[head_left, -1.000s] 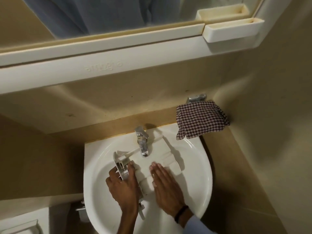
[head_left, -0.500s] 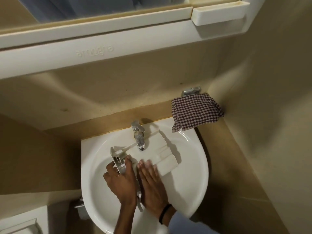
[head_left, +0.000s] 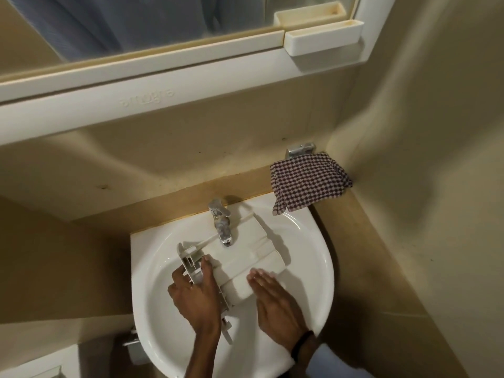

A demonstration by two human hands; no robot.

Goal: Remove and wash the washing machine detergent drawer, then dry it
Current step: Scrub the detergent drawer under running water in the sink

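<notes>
Below chrome tap [head_left: 222, 227]: left hand [head_left: 196, 298] grip curled round white plastic detergent drawer [head_left: 245, 257] end; right hand [head_left: 275, 304], fingers flat on it, has moved away from left hand.

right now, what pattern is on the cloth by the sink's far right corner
Dark-and-white checked cloth; the head view shows it best.

Layout: detergent drawer [head_left: 253, 244] in sink [head_left: 141, 268], under tap [head_left: 221, 222]; both hands on it.
The drawer lies slantwise in the basin, its far part beneath the tap at the sink's back edge. The left hand [head_left: 196, 296] grips its left end; the right hand [head_left: 275, 301] rests flat on its near right part. A cloth [head_left: 308, 184] sits on the ledge behind-right, one corner overhanging the rim.
</notes>
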